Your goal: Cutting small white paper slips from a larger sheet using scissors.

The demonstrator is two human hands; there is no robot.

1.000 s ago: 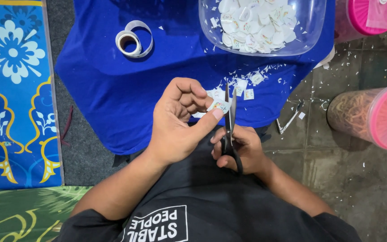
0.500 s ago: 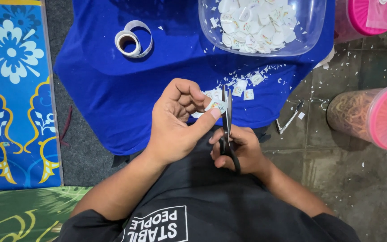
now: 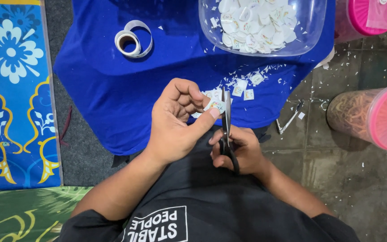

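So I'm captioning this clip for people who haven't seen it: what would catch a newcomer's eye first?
At centre, the left hand pinches a small white sticker against the scissors held by the right hand, over a blue cloth. At the top sits a clear bowl of cut stickers; a sticker roll lies top left.

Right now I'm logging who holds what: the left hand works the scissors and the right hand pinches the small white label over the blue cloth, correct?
Not quite: the hands are swapped. In the head view the right hand works the scissors, while the left hand pinches the small white label over the blue cloth.
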